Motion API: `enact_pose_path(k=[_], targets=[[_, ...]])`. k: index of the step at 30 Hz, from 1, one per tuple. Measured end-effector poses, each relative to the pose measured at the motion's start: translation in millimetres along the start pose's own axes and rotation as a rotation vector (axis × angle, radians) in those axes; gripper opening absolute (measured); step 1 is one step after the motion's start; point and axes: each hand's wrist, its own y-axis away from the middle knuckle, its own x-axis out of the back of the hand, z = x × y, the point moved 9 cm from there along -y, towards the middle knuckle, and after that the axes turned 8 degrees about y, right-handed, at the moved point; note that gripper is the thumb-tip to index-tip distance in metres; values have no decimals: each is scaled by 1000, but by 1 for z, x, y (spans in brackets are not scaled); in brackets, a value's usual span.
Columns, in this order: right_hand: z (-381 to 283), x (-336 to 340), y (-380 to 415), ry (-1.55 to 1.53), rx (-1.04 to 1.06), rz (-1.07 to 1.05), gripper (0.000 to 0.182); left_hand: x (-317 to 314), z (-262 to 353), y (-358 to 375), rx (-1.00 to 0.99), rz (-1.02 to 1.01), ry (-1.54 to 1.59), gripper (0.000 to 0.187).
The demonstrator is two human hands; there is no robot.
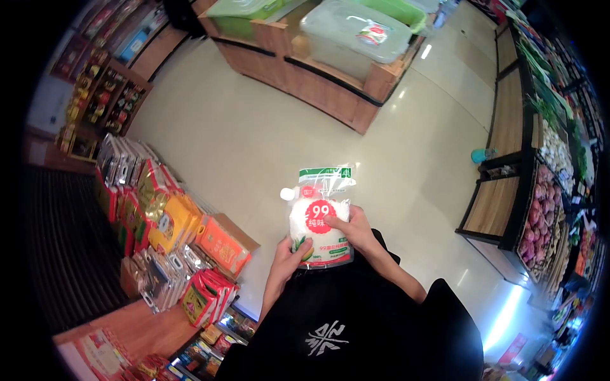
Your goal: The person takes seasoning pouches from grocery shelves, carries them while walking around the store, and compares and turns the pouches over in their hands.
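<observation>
A clear and white pouch with a green top band, a red round "99" label and a white cap at its upper left is held upright in front of my body. My left hand grips its lower left edge, the thumb on the front. My right hand holds the right side, its thumb lying across the label. The fingers behind the pouch are hidden.
Stacked packaged goods fill a display at the left. A wooden stand carries plastic bins ahead. Vegetable shelves line the right, with a turquoise item at their edge. Tiled floor lies between.
</observation>
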Motion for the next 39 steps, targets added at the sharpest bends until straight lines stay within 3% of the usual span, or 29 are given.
enact_pose_path(k=[9, 14, 18, 24, 33, 39], targets=[[-33, 117, -8, -118, 5, 209, 30, -98, -4, -84, 102, -136, -88, 33], [-33, 140, -32, -194, 38, 200, 32, -108, 8, -109, 27, -127, -194, 31], [-29, 151, -63, -190, 54, 150, 26, -101, 19, -138, 88, -9, -74, 28], [-50, 181, -114, -297, 86, 272, 15, -118, 45, -215, 136, -103, -210, 27], [-126, 244, -176, -333, 172, 541, 8, -173, 101, -345, 216, -268, -248, 53], [-155, 281, -219, -382, 246, 671, 9, -204, 116, -427, 215, -344, -220, 52]])
